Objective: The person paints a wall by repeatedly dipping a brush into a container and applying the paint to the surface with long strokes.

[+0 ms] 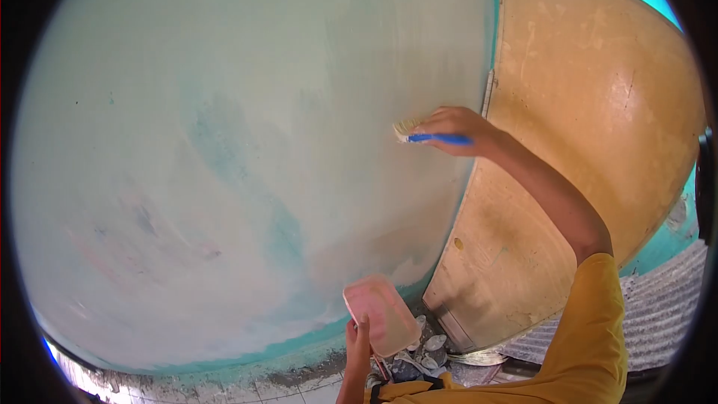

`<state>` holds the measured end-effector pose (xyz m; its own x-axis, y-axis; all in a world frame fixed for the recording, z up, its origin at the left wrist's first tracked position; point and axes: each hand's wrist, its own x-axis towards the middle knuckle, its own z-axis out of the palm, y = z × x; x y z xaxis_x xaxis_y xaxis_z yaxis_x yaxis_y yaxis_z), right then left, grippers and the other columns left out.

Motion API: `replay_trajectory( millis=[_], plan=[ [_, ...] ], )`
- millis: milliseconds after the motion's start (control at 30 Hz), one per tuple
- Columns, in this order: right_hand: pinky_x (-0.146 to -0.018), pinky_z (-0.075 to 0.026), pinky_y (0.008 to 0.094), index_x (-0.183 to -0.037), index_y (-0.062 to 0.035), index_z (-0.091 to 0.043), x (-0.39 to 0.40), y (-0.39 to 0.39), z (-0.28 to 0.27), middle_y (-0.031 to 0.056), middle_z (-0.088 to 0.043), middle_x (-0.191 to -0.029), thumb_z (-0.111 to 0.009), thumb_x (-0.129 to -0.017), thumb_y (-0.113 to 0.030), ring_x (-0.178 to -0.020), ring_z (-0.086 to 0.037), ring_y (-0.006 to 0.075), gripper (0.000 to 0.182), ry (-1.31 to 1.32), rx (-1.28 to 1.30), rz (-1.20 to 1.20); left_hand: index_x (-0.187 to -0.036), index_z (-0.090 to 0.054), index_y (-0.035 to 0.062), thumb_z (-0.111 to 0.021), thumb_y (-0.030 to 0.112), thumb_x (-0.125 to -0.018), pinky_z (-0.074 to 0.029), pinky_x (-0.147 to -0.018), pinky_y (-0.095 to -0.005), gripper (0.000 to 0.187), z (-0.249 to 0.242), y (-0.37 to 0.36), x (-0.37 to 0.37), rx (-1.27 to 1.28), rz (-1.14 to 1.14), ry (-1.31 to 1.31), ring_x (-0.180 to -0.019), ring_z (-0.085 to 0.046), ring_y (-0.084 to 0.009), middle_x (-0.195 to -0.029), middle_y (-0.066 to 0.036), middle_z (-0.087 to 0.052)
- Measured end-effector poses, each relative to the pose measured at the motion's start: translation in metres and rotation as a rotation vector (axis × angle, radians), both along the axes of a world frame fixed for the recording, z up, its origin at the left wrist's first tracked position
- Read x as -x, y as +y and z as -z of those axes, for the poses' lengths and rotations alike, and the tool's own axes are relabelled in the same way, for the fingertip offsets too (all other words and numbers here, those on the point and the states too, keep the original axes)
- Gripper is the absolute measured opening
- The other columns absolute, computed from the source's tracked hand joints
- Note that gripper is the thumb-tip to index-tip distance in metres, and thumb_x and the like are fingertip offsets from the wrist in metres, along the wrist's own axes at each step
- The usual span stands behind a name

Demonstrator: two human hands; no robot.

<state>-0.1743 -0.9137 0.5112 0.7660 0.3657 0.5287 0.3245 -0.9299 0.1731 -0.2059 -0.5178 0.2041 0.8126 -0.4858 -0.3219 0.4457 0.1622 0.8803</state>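
My right hand (456, 129) is closed around a paintbrush (441, 138) with a blue handle and pale bristles. The bristle end points left, right at the wall (284, 105), which carries a whitish coat with turquoise patches showing through. Lower down, my left hand (359, 337) grips the near side of a shallow pinkish plastic tub (396, 325). A pink-white smear covers part of its inside. The thumb lies over the rim, while the other fingers are mostly hidden.
A large tan wooden panel (568, 90) leans to the right of the painted wall. Crumpled plastic and debris (434, 352) lie on the floor by its foot. Corrugated sheeting (643, 322) is at the lower right, and pale floor tiles (292, 389) run along the wall base.
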Motion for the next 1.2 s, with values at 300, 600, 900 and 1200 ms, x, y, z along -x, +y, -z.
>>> replay_trajectory(
  millis=[300, 600, 900, 1200],
  plan=[
    [-0.093, -0.053, 0.0329, -0.118, -0.0146, -0.072, -0.017, 0.024, -0.149, 0.0068, -0.073, -0.115, -0.065, -0.096, -0.018, -0.106, -0.068, 0.0231, 0.024, -0.609, -0.184, 0.081, -0.13, -0.044, -0.0045, -0.061, 0.057, -0.094, -0.047, -0.051, -0.0246, 0.074, 0.007, 0.006, -0.03, -0.001, 0.11, -0.064, -0.068, -0.061, -0.0106, -0.091, -0.007, -0.059],
    [-0.08, -0.052, 0.0386, -0.118, -0.0178, -0.072, 0.004, 0.011, -0.01, 0.0076, -0.073, -0.102, -0.069, -0.091, -0.019, -0.093, -0.067, 0.0284, 0.027, 0.039, 0.015, 0.041, -0.129, -0.043, -0.0073, -0.062, 0.057, -0.094, -0.056, -0.062, -0.0271, 0.076, 0.004, -0.004, -0.021, -0.033, 0.127, -0.04, -0.084, -0.067, -0.018, -0.108, -0.015, -0.059],
    [-0.091, -0.053, 0.036, -0.117, -0.016, -0.073, -0.029, 0.005, -0.159, 0.0086, -0.072, -0.114, -0.067, -0.093, -0.027, -0.103, -0.067, 0.0262, 0.027, -0.677, -0.107, -0.034, -0.133, -0.038, -0.0099, -0.062, 0.059, -0.093, -0.058, -0.068, -0.0316, 0.083, 0.008, -0.039, 0.01, -0.033, 0.054, -0.059, -0.092, -0.067, -0.0207, -0.11, -0.018, -0.059],
    [-0.082, -0.054, 0.0383, -0.12, -0.0167, -0.071, 0.002, 0.012, -0.021, 0.0072, -0.073, -0.106, -0.064, -0.093, -0.015, -0.095, -0.067, 0.0263, 0.028, -0.006, 0.025, 0.059, -0.135, -0.038, -0.007, -0.062, 0.059, -0.093, -0.058, -0.063, -0.0307, 0.082, -0.006, -0.055, 0.035, -0.05, -0.026, -0.004, -0.089, -0.069, -0.0213, -0.113, -0.018, -0.058]
  ],
)
